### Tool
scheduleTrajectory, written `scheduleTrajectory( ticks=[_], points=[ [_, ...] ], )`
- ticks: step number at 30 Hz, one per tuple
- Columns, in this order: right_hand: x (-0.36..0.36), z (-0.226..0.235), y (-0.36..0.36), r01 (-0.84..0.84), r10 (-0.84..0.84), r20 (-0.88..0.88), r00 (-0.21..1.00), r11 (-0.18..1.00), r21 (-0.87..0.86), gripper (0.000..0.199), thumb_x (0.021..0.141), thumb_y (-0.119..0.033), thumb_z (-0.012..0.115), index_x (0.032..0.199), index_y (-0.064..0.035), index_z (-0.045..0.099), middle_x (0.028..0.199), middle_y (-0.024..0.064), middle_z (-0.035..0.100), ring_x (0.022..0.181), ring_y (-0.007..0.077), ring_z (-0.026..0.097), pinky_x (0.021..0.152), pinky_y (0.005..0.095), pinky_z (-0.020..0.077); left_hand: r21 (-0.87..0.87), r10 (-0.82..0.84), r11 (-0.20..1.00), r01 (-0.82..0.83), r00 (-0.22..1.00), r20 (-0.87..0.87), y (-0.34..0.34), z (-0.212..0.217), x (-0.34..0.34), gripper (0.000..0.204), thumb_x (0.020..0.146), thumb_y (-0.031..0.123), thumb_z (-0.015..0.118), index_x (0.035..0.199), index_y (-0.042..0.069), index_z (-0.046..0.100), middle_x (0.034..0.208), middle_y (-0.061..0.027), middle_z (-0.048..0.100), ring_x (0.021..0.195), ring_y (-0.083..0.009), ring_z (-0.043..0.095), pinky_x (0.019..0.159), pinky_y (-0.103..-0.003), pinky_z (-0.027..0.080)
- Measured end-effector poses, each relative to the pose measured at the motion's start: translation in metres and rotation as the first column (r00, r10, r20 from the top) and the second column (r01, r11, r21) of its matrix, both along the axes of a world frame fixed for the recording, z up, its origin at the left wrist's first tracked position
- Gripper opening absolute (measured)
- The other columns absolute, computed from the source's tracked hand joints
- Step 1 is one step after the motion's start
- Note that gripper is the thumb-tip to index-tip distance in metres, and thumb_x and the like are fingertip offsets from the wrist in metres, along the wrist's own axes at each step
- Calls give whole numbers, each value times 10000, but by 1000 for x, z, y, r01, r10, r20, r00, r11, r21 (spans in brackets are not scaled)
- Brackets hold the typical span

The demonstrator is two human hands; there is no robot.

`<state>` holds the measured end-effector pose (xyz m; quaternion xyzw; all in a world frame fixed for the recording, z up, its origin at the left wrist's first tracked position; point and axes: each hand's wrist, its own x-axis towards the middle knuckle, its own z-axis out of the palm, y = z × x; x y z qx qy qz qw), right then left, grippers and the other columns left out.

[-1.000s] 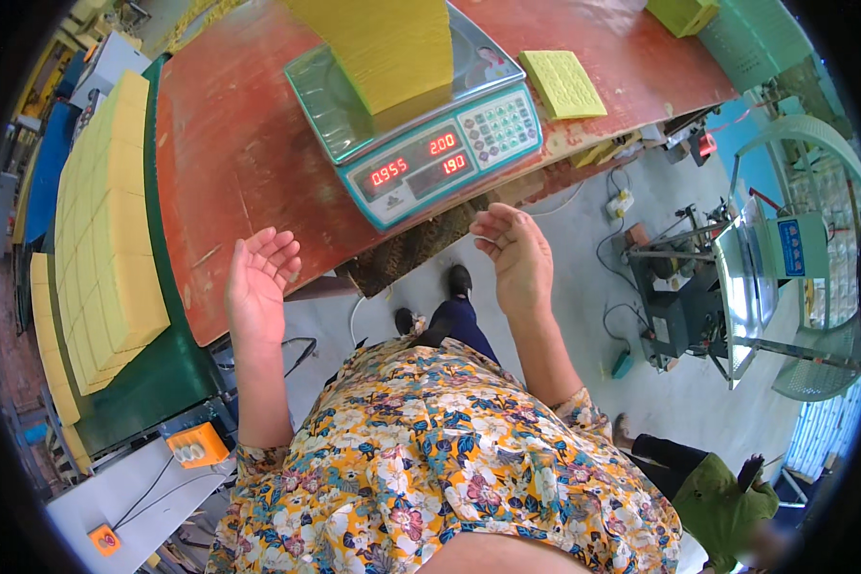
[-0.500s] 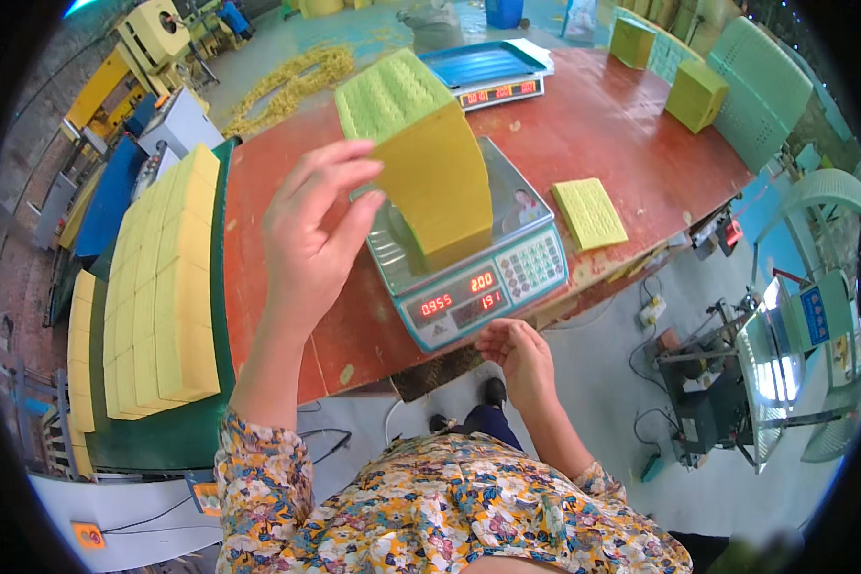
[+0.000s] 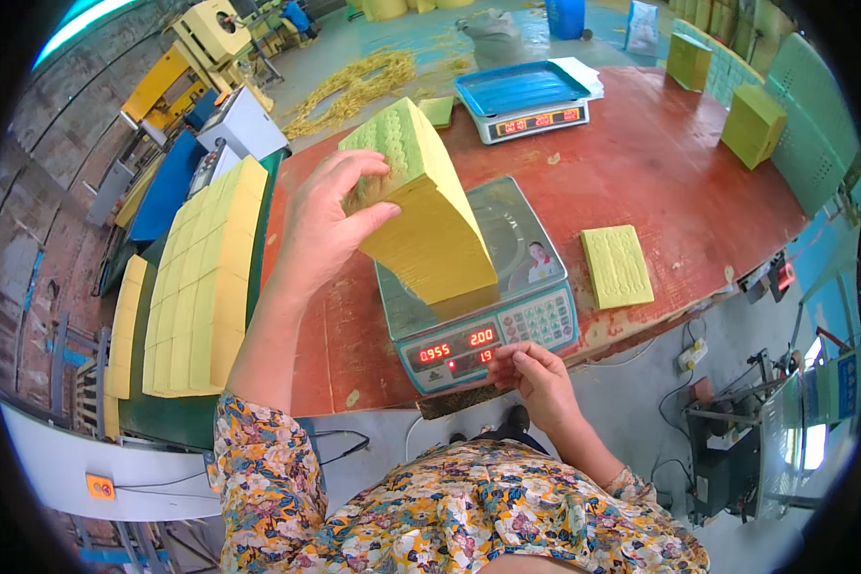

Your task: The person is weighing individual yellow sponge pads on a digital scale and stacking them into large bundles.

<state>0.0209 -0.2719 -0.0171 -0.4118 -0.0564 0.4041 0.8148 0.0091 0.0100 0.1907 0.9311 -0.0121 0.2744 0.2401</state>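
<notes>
Head view, looking down. Red counter [image 3: 660, 182] filling the middle, curved by the lens, near edge running just above a flowered blouse [image 3: 430, 517].

Off the counter's left edge, on a green cart [image 3: 177, 416]: rows of yellow sheet stacks [image 3: 206, 277], laid flat and edge to edge, probably to keep them square and easy to lift one at a time.

At the counter's near edge, centred: a teal weighing scale [image 3: 493, 335] with a steel pan and red digits facing the wearer, set close so the readout and keypad stay within reach.

On that pan: a thick yellow stack of embossed sheets [image 3: 430, 220], tilted, lower end resting on the steel, upper end raised toward the far left. Left hand [image 3: 330, 225] clamped on the raised upper-left part, thumb on the near face, fingers curled over the top. Likely held aslant like this for lifting off or setting down; hard to say which.

Toward the counter's far edge: a second scale [image 3: 526, 100] with a blue tray. At the far right corner: two yellow-green blocks [image 3: 751, 124], well apart from the hands.

Right of the near scale, flat on the counter: a single thin yellow pad [image 3: 615, 266], untouched.

Right hand [image 3: 540, 378] low at the near edge, holding nothing, fingers loosely together, fingertips touching the front panel of the scale by the display, well below the tilted stack.
</notes>
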Motion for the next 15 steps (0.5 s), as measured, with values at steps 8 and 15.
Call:
scheduleTrajectory(
  ticks=[8,15],
  points=[
    [37,33,3,-97,99,44,994,995,-33,199,990,-134,501,1040,-8,646,918,87,693,837,165,657,754,308,520,74,14,997,-14,1000,0,-5,1,7,331,781,104,735,1084,24,626,1189,-115,633,1133,-283,587,973,-358,453],
    [95,111,37,107,-94,711,697,994,27,157,942,-69,554,1011,18,666,839,51,657,751,96,587,691,274,493,221,21,975,-31,999,47,-9,-2,9,298,821,59,686,1109,14,626,1200,-124,643,1111,-272,605,940,-342,478]
  ],
)
